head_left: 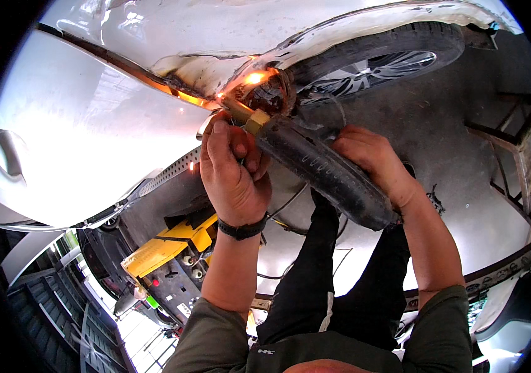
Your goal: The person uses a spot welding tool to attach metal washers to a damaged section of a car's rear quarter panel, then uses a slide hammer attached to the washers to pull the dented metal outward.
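Observation:
A black-bodied welding gun (327, 171) with a brass nut and tip slants across the middle of the view, its tip at the scorched rear corner of a white car's sill (203, 68). Bright orange glow and sparks (255, 78) show at the wheel arch beside the tip. My right hand (368, 152) is closed round the far side of the gun, most of its fingers hidden behind it. My left hand (234, 165), with a black band on the wrist, is held up just below the brass tip. Its fingers are curled and pinched together; what they hold, if anything, I cannot make out.
A black tyre on a spoked wheel (371, 68) sits to the right of the glow. A rusty metal stand (520, 149) is at the far right. On the left are a white car door (79, 124) and a yellow-topped machine (172, 245). Cables (290, 230) trail near my legs.

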Action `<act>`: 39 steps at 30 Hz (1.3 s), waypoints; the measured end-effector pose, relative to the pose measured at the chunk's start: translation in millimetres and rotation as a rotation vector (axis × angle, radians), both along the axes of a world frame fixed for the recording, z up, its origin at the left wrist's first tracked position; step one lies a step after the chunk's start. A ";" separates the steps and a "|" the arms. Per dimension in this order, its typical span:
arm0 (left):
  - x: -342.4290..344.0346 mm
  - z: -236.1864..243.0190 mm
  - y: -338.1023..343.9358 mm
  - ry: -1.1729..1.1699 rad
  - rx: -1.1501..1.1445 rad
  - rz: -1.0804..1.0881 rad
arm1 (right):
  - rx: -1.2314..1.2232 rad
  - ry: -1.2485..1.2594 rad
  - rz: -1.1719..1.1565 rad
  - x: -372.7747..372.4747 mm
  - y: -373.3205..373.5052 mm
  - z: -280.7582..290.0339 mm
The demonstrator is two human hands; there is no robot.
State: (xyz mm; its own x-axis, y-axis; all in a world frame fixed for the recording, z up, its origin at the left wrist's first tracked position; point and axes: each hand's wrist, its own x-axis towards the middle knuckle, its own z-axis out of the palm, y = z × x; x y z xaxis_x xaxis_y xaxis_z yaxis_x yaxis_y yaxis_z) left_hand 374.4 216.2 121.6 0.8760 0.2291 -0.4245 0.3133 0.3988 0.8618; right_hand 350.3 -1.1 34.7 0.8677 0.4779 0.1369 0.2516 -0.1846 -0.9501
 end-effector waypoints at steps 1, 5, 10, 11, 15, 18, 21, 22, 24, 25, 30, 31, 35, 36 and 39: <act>-1.7 0.8 1.2 -0.001 0.001 0.000 | 0.007 0.013 -0.018 -1.5 2.2 -3.6; -11.4 0.8 9.9 0.026 -0.119 -0.004 | 0.036 -0.038 -0.090 -1.5 8.0 -5.5; -18.4 1.7 19.2 0.110 -0.351 -0.056 | 0.107 -0.029 -0.082 -0.8 8.3 -16.0; -19.4 3.3 20.1 0.100 -0.408 -0.084 | 0.132 -0.066 -0.106 -1.0 9.2 -17.8; -24.1 -4.0 28.7 0.102 -0.528 -0.133 | 0.058 -0.046 -0.091 -8.6 0.2 -14.7; -25.4 -8.9 32.8 0.037 -0.529 -0.198 | 0.044 -0.040 -0.068 -23.5 -10.1 -5.7; -23.7 -7.5 24.8 0.018 -0.445 -0.160 | 0.004 0.054 -0.025 -45.1 -17.2 2.3; -22.9 -6.0 20.4 0.015 -0.449 -0.155 | 0.034 0.108 -0.009 -53.1 -17.1 3.4; -19.9 -2.4 11.3 0.005 -0.398 -0.126 | 0.113 0.201 0.008 -65.3 -17.0 6.4; -18.9 -4.9 11.6 -0.001 -0.405 -0.123 | 0.106 0.196 0.010 -66.9 -19.0 10.7; -20.5 -8.2 7.6 -0.076 -0.444 -0.200 | 0.207 0.279 0.066 -70.7 -23.9 13.8; -21.3 -8.2 6.9 -0.077 -0.443 -0.199 | 0.208 0.278 0.067 -72.3 -23.8 14.0; -21.6 -8.7 4.1 -0.050 -0.331 -0.163 | 0.190 0.318 0.043 -77.9 -24.1 11.9; -21.1 -8.2 3.2 -0.060 -0.249 -0.171 | 0.195 0.305 0.048 -78.8 -24.5 10.6; -22.9 -10.5 3.5 -0.078 -0.269 -0.153 | 0.249 0.310 0.045 -83.4 -22.9 3.5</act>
